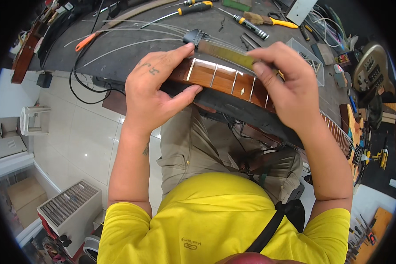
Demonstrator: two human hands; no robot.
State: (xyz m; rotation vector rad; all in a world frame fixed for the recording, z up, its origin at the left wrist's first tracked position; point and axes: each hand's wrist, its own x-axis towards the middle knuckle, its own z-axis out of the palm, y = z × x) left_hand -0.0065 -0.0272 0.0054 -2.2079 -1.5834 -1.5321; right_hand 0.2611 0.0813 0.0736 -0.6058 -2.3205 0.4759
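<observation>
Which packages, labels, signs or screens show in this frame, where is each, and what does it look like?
Clear plastic box: on the bench right of the right hand, angular, transparent, small parts inside.
Cardboard box: lower left on a shelf, brown, plain.
White panel: top edge of the bench, flat, rectangular.
No screens or signs visible.

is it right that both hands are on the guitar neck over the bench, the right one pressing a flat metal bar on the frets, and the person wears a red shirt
Not quite: the shirt is yellow, not red, as the head view shows. The rest holds: the left hand grips the guitar neck over the bench, and the right hand presses a flat metal bar on the frets.
</observation>
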